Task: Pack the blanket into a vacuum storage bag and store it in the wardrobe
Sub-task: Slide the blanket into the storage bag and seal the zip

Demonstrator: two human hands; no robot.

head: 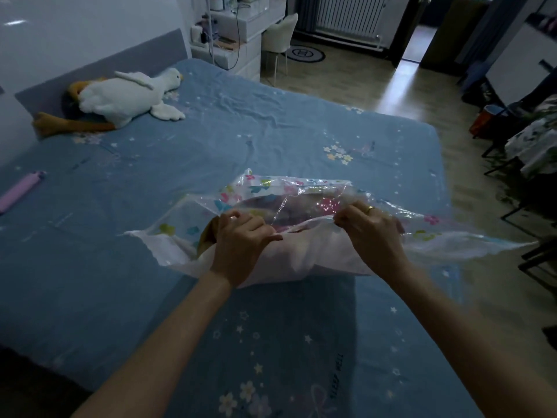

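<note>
A clear vacuum storage bag (193, 209) printed with coloured butterflies and flowers lies across the blue bed (271, 131). A folded white blanket (289, 257) sits at its near mouth, partly inside the plastic. My left hand (241, 239) grips the bag's upper edge on the left side of the opening. My right hand (370, 230), with a ring on one finger, pinches the same plastic edge on the right. Both hands hold the film lifted over the blanket.
A white plush goose (120, 98) lies near the grey headboard. A pink hand pump (18, 191) rests at the bed's left edge. A white desk and chair (280, 37) stand beyond the bed. Dark chairs and clutter (524, 140) line the right side.
</note>
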